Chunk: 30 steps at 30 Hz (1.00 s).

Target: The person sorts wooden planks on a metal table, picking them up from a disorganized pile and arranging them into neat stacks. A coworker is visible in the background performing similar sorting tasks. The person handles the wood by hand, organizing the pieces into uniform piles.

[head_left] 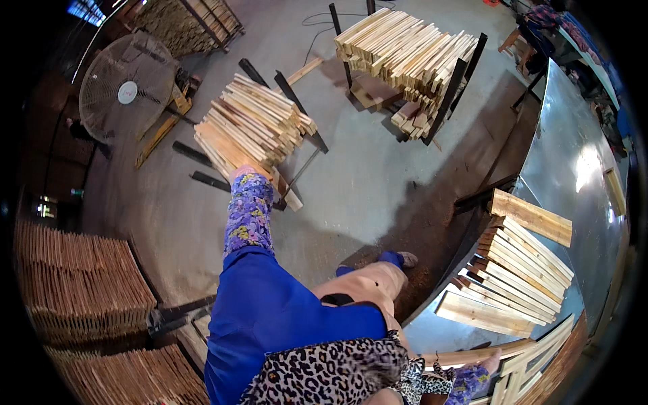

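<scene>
Left hand (244,173) reaching into slat stack (253,125) on floor rack, grip hidden. Right hand (491,364) closed around 1 slat (472,354) at metal table (567,155) edge, beside slat pile (516,280).

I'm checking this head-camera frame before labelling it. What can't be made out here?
- Left hand: its fingers are hidden among the stacked pale wooden slats, so the grip is unclear.
- Right hand: mostly hidden by the long pale wooden strip near the lower edge.
- Far end of the shiny metal table: blurred toward the fisheye rim.
</scene>
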Motion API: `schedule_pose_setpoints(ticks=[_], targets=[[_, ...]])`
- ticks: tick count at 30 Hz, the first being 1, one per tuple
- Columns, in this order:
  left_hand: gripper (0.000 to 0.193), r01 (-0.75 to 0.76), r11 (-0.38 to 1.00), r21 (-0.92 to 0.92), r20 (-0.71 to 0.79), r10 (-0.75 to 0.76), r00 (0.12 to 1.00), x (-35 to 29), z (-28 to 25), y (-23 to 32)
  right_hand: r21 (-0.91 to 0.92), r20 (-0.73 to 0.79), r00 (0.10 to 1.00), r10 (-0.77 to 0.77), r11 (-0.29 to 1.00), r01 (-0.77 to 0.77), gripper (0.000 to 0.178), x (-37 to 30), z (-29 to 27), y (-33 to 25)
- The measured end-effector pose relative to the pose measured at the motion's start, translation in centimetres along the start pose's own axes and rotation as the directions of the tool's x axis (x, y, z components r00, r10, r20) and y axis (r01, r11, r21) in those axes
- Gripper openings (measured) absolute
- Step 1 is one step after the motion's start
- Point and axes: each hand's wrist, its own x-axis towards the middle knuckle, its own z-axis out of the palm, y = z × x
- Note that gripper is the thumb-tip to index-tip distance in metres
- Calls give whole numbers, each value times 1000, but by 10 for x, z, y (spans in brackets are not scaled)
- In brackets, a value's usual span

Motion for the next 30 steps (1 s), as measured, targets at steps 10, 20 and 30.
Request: schedule_pose_setpoints(ticks=[10, 20, 30], targets=[[60, -525, 447, -724, -555, 73, 828, 247, -29, 141, -478, 70, 945, -319, 821, 312, 45, -26, 76, 28], [53, -739, -190, -646, -462, 868, 180, -184, 64, 317, 361, -170, 983, 61, 933, 4, 32, -127, 99, -42], [40, -299, -765, -570, 55, 328, -943, -512, 9, 414, 932, 69, 997, 21, 356, -72, 85, -151, 217, -75]])
